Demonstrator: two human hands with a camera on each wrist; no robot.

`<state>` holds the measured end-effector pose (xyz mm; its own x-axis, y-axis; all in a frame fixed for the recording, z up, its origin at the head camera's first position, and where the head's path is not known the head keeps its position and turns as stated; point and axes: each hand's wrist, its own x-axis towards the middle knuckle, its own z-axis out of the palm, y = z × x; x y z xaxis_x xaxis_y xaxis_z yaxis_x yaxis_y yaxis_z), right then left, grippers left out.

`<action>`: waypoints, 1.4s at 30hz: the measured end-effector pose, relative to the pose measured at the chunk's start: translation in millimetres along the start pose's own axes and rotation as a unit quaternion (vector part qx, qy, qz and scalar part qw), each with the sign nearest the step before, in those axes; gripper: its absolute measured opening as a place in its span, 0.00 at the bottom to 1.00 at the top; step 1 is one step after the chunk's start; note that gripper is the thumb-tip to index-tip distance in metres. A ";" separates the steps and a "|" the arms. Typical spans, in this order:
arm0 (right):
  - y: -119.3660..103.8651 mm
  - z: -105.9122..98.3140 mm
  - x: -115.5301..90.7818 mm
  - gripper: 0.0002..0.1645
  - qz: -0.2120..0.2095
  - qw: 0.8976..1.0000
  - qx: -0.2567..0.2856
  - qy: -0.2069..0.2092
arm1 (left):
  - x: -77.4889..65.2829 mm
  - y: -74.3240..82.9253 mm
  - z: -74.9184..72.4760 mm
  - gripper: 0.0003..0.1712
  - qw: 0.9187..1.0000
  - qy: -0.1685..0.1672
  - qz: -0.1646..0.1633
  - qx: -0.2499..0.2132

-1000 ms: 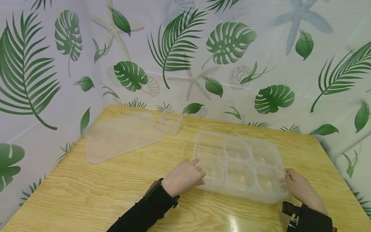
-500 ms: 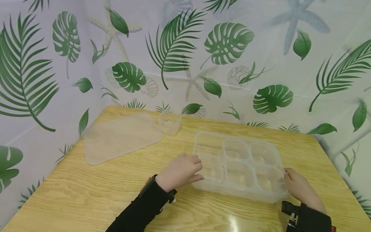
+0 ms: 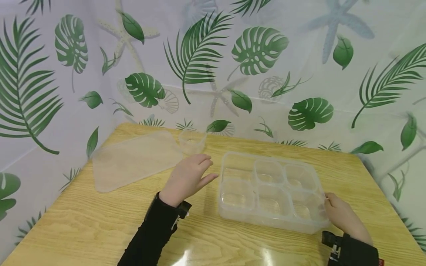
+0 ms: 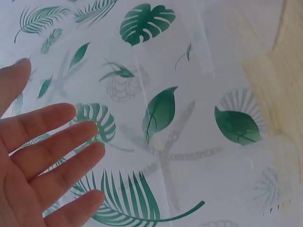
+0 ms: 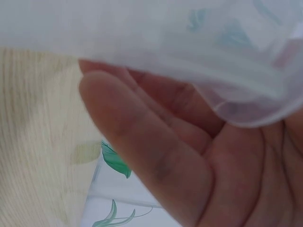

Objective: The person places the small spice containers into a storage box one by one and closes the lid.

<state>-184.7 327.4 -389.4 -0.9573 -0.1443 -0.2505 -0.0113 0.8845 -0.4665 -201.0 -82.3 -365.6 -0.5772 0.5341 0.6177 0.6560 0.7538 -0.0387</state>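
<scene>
A clear plastic storage box [image 3: 239, 154] stands on the table, with several small square containers [image 3: 274, 199] inside and a gap at its back left. My right hand [image 3: 346, 214] holds the box at its right end; in the right wrist view, the thumb [image 5: 128, 113] lies along the edge and the other fingers curl beneath it. My left hand [image 3: 188, 179] is in the air left of the box, fingers spread and holding nothing. Beyond its fingertips, a loose small square container [image 3: 192, 141] sits near the table's back edge.
A flat translucent lid [image 3: 136, 159] lies on the left of the wooden table [image 3: 83, 221]. A white cloth with a leaf print [image 3: 259, 88] hangs behind the table and along its sides.
My left hand has left the box's left side and moved left and back toward the loose small container, its fingers opening out. The right hand keeps its place on the box.
</scene>
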 end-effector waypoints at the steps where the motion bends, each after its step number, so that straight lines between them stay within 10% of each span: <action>1: 0.3 -0.4 -0.2 0.32 0.001 1.000 0.002 -0.002 | 0.0 -1.8 -0.4 0.18 1.000 0.003 -0.009 0.002; 18: -0.7 0.0 -1.2 0.33 0.009 1.000 0.000 0.010 | -5.3 -42.5 6.5 0.16 0.991 0.032 -0.131 0.017; 42: 3.4 1.5 -1.7 0.32 0.001 1.000 0.005 0.017 | -29.1 -80.7 41.0 0.26 0.950 -0.135 -0.281 -0.029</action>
<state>-182.6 330.0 -391.9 -0.9667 -0.1273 -0.2220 -0.0069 0.8802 -0.4746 -257.1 -142.9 -412.6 -0.9427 0.1390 0.3032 0.2291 0.9305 0.2858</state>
